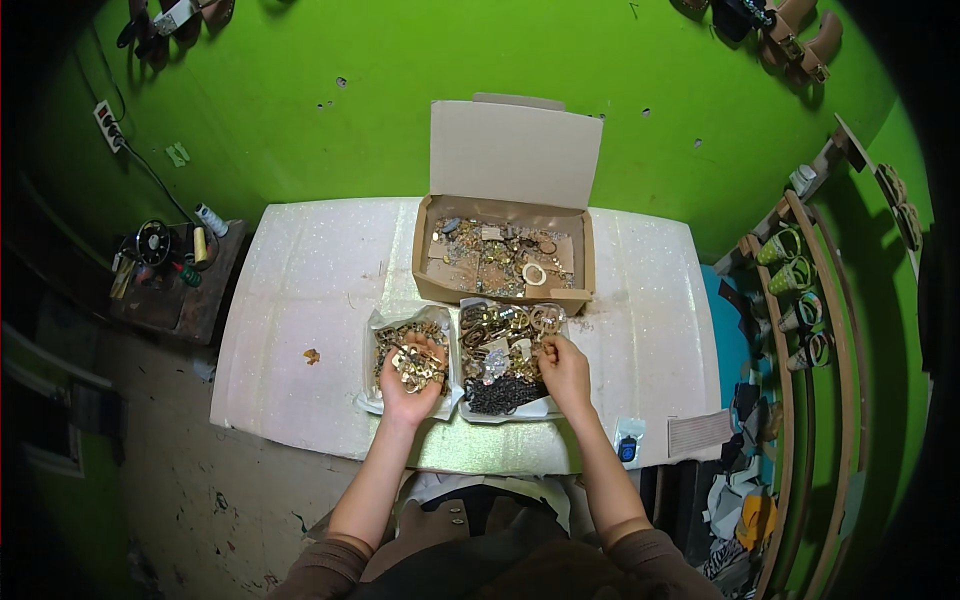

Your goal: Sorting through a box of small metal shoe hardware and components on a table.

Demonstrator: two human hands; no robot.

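My left hand (pixel 405 395) lies palm up over a pale tray (pixel 369 345), cupping a handful of small gold and silver metal fittings (pixel 416 368). More small metallic bits fill that tray around and beneath the hand. Just to the right stands a second pale tray (pixel 510 416), holding metal fittings and a heap of black chain-like pieces (pixel 503 394). My right hand (pixel 565 374) is at its right edge, thumb and fingers pinched together. What they pinch, if anything, is too small to tell.
Behind the trays, an open cardboard box (pixel 500 291) with its lid raised holds many small loose pieces. The table (pixel 300 270) has a glittery white cover. A small packet (pixel 628 440) and a pale card (pixel 699 433) lie at right. A wooden rack (pixel 790 400) stands beyond.
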